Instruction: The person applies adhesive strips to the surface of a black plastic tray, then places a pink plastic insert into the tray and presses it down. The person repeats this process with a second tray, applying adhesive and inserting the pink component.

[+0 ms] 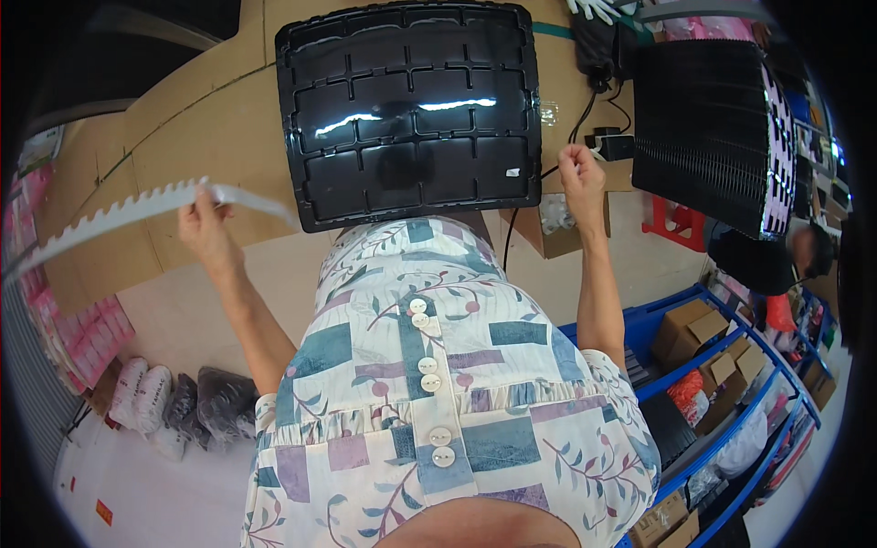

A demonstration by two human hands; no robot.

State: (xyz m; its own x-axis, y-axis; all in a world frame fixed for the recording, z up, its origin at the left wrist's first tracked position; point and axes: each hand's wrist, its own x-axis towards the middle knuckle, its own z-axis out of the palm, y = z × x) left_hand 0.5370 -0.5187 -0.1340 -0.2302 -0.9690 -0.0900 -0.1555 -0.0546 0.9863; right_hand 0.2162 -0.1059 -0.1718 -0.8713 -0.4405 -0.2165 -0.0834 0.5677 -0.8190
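My left hand (pixel 208 230) is closed on a long pale strip (pixel 119 217) with a scalloped edge, pinched between thumb and fingers. The strip reaches out to the left rim, and its other end comes close to the tray's lower left corner. In front of my body lies a black plastic tray (pixel 406 163) with moulded ridges and a small white label (pixel 512 173) near its lower right corner. My right hand (pixel 582 173) is raised just right of the tray, fingers curled together. Whatever it may hold is hidden.
A tall stack of black trays (pixel 699 137) stands at the right, above a red stool (pixel 672 222). White gloves (pixel 594 9) and a black cable (pixel 585 117) lie at the back right. Below are an open carton (pixel 554 239), a blue rack (pixel 731 342) and filled bags (pixel 224 402).
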